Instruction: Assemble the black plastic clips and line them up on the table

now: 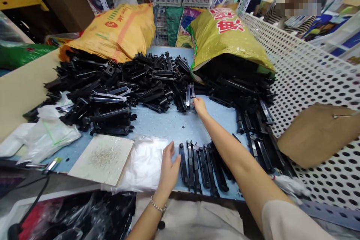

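My right hand (pixel 200 107) reaches forward to the middle of the table, its fingers closed on the near end of a long, narrow, shiny black part (pixel 188 96) at the front of a big heap. What the part is I cannot make out. Close to the table's front edge, my left hand (pixel 170 165) is held with thumb and fingers apart and nothing in it. Just right of it lies a row of similar long black parts (pixel 203 167) side by side. A stack of clear plastic bags (pixel 146 163) lies to its left.
A heap of black parts (pixel 135 78) spreads below an orange sack (pixel 120 30) and a yellow-green sack (pixel 230 41). More parts line the right side by a perforated white panel (pixel 315 82). A square board (pixel 102 159) lies front left. Other people are at the back.
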Tool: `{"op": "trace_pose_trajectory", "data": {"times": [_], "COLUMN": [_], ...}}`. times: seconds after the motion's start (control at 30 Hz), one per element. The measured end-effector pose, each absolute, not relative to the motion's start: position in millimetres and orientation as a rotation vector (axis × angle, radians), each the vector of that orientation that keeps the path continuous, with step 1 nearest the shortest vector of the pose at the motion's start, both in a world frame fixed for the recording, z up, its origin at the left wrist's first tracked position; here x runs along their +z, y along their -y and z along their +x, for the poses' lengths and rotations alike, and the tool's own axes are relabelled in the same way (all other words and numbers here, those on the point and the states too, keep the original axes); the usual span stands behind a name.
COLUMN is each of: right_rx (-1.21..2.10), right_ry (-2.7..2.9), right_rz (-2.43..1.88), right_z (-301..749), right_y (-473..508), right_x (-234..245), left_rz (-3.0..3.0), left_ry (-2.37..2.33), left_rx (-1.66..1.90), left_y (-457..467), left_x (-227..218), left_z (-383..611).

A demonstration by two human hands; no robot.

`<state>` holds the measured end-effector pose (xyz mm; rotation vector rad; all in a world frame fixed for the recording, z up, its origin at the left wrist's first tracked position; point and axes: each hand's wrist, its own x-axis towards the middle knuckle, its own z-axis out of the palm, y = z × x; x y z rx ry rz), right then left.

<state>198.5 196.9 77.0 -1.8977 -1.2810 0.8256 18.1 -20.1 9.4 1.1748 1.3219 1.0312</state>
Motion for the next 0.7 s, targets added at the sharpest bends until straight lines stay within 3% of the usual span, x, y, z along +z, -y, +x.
{"op": "trace_pose_trajectory", "data": {"times": [0.17,0.33,0.53,0.6,0.7], "right_rx": [0.786,0.726,0.080,0.092,0.365], "right_ry": [1.326,1.965,2.083,2.125,2.086], "right_rz": [-1.806,-1.294,-1.224,-1.175,-1.288], "right_z": [193,185,200,196,186], "right_y": [-101,-7,-43,-53,-44], "right_x": [76,94,92,86,82], "left_rz": [0.926,0.761,0.765,0.833,0.899], "left_ry": [-1.105,-1.031,-0.964,-0.992,-1.105], "left_rx": [1.168,1.089,0.818,0.837,0.938], "left_y": [-9,-29,-1,2,-2], "left_x": [39,71,96,96,91], "left_z": [22,36,33,33,29]}}
